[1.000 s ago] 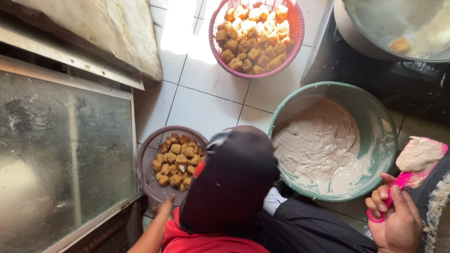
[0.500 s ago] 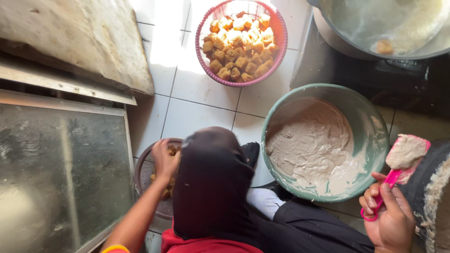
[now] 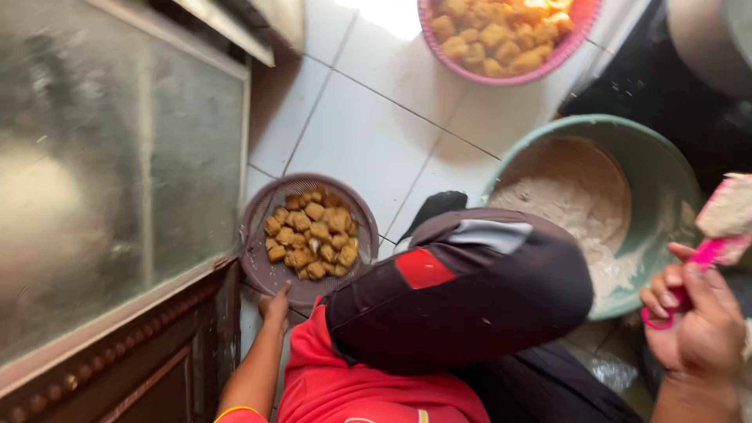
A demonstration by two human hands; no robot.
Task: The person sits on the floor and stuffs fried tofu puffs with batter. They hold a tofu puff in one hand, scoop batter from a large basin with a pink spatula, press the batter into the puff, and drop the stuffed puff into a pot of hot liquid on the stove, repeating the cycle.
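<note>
My left hand (image 3: 274,305) rests on the near rim of a round brownish sieve basket (image 3: 258,270) holding several golden fried cubes (image 3: 313,235); the fingers touch the rim and I cannot see a full grip. At the lower right, my right hand (image 3: 697,329) is closed around the pink handle of a spatula (image 3: 717,251) whose blade is coated with pale batter. A green basin (image 3: 662,176) of the same batter (image 3: 580,204) sits just left of that hand. My raised knee (image 3: 462,290) in dark trousers lies between the hands.
A pink basket (image 3: 501,76) heaped with fried cubes stands at the top on the white tiled floor (image 3: 376,133). A glass-fronted cabinet (image 3: 117,180) with a wooden frame fills the left side. A dark stove area with a pot (image 3: 705,39) is at the top right.
My left hand has dropped from over the fried cubes to the near rim of the sieve basket. The view has shifted closer and lower. My right hand still holds the spatula.
</note>
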